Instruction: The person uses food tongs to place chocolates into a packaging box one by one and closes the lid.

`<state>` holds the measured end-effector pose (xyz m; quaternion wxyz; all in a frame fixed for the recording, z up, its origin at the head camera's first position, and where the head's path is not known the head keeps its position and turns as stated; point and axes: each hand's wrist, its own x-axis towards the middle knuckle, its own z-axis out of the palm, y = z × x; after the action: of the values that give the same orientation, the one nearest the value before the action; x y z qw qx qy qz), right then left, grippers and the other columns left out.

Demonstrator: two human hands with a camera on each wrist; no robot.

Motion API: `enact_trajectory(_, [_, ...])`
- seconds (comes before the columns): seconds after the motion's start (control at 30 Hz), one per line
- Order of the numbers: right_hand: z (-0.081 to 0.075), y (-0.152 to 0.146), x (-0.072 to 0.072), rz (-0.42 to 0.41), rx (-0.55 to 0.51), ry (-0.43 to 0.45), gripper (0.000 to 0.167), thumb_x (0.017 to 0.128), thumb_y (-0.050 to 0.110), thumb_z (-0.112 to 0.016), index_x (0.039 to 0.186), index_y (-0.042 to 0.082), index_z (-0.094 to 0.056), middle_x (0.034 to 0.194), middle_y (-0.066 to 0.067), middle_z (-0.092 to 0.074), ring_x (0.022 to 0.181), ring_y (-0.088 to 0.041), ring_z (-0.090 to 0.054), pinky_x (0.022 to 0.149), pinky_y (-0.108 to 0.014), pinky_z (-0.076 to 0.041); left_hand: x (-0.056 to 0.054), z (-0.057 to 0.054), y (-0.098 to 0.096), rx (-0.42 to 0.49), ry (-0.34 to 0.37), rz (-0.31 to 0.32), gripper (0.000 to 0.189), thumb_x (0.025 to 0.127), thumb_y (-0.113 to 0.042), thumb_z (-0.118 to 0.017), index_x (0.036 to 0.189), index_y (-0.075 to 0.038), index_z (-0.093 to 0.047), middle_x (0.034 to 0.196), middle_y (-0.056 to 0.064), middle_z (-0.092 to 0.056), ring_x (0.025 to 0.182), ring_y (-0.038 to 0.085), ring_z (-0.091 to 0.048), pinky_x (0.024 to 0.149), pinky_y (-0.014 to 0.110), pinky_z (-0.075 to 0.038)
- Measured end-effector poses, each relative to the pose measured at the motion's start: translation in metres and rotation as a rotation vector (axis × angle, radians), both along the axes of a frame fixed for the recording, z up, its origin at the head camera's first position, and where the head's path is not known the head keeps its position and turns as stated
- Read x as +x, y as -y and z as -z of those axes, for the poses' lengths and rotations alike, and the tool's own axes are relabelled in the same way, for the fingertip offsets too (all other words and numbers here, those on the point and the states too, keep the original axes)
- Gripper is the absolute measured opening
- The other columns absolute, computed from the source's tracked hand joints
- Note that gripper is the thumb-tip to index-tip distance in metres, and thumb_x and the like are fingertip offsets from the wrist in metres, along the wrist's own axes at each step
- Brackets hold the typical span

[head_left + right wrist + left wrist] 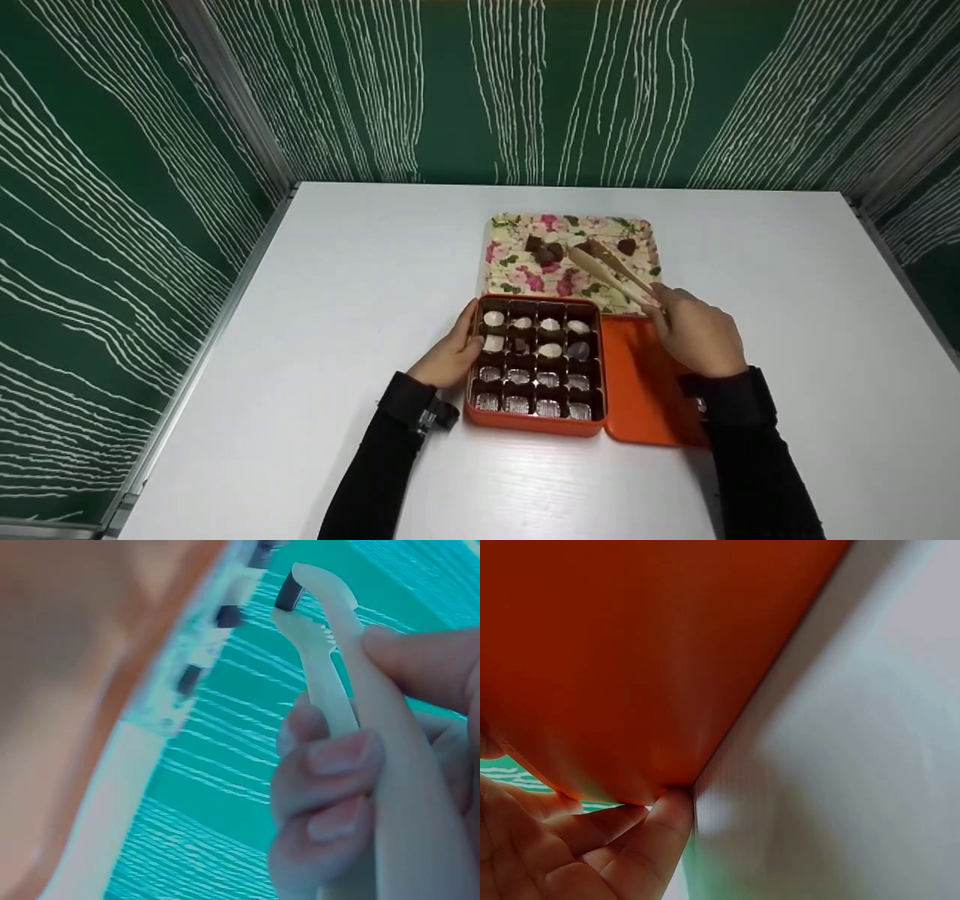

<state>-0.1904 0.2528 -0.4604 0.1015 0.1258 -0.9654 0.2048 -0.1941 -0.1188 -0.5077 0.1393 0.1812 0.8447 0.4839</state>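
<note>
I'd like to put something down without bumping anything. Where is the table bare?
The white table is bare left of the left hand and orange box, and right of the orange lid and right sleeve. A smaller patch lies before the box, between the sleeves. Crowded: mid-table, where box, lid and floral tray sit together, the right hand and tongs above.

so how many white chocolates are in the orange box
6 white chocolates in the orange box: four in the far row, first and third from left in the next.
</note>
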Motion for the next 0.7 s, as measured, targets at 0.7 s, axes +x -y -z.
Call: enact_trajectory(0.7, [-0.023, 0.037, 0.05, -0.536, 0.055, 0.002, 0.036, 0.099, 0.017, -0.069, 0.134, 0.007, -0.068, 0.115, -0.009, -0.073, 0.072, -0.01, -0.062, 0.064, -0.026, -0.048, 0.0, 0.0, -0.001, -0.002, -0.02, 0.01, 0.07, 0.108, -0.013, -0.039, 0.163, 0.0, 0.001, 0.166, 0.03, -0.01, 0.151, 0.044, -0.022, 0.125, 0.047, -0.018])
